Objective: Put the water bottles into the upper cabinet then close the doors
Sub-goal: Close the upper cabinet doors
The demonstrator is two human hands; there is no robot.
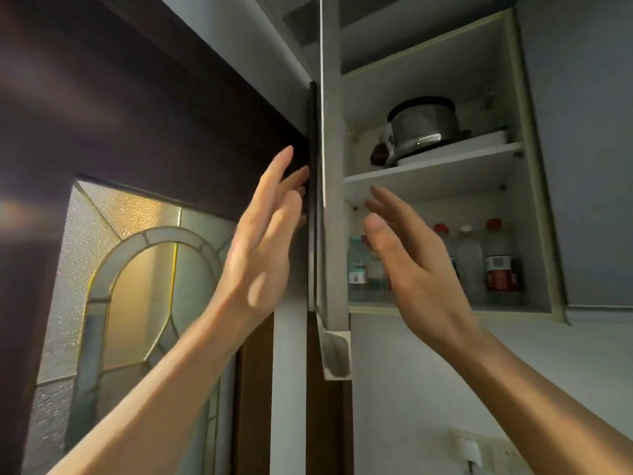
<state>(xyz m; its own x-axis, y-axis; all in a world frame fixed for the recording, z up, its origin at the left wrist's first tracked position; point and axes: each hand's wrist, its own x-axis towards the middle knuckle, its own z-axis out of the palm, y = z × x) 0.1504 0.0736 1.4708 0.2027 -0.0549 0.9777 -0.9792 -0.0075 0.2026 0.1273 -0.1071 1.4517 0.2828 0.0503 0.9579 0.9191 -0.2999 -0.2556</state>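
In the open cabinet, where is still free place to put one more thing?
The upper shelf has a bare strip along its front edge, before the metal pot and white tray. The lower compartment is crowded: water bottles stand in a row across it, partly hidden by the right hand.

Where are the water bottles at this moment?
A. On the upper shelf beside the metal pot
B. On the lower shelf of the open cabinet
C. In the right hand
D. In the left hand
B: the water bottles stand in a row on the cabinet's lower shelf, and both hands hold nothing.
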